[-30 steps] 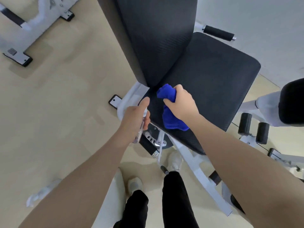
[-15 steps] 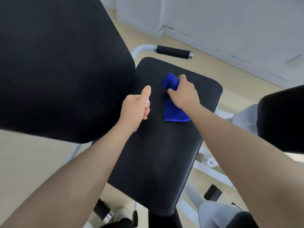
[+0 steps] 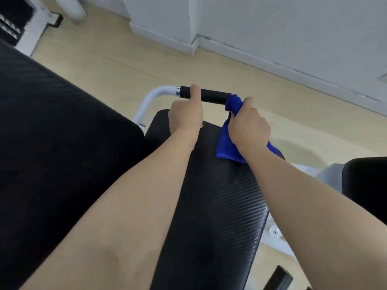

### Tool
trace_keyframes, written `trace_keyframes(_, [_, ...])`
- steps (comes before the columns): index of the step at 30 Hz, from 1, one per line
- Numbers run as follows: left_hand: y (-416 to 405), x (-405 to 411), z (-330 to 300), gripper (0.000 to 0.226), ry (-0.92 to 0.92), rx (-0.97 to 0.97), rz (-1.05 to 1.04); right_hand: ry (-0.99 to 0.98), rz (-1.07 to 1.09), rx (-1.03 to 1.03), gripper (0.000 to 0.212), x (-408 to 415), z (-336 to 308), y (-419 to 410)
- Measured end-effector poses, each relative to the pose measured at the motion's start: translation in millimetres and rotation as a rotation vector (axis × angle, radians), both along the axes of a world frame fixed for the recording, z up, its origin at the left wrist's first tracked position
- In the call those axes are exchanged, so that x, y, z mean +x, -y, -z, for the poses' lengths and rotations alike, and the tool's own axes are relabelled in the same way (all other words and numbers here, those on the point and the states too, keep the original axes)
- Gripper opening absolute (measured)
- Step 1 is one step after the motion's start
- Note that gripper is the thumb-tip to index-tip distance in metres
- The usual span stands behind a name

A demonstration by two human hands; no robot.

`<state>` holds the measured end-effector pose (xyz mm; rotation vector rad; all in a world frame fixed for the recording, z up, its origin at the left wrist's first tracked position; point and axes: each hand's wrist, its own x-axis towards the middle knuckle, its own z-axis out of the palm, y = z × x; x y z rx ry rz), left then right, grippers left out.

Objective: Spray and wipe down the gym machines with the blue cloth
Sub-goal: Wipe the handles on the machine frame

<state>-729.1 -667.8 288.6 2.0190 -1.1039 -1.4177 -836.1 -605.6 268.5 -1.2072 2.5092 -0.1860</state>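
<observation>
Blue cloth (image 3: 227, 141) now off seat, apparently at handle grip (image 3: 211, 96).

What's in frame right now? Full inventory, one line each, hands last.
blue cloth: 1, blue, bunched over the right end of the handle grip, tail hanging onto the seat pad
handle grip: 1, black, on the white tube beyond the seat pad
frame tube: 1, white, curving from the grip down behind the seat
seat pad: 1, black textured, centre
back pad: 1, black, left
second pad: 1, black, right edge
floor: pale wood
wall and skirting: white, top
left hand: 1, fist curled, thumb up in front of the grip; what it holds is hidden
right hand: 1, gripping the cloth
</observation>
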Motion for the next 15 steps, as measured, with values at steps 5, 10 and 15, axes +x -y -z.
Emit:
trace_keyframes(5, [16,-12,11,0.047,0.028,0.065,-0.005,0.099,0.189,-0.068,0.021,0,0,3])
trace_keyframes(10, [20,-15,13,0.044,0.037,0.1,0.012,0.191,0.304,-0.153,0.02,-2,-3,4])
trace_keyframes(15, [15,-32,6,0.046,0.099,0.045,0.236,0.229,0.346,-0.196,0.019,-2,-4,5])
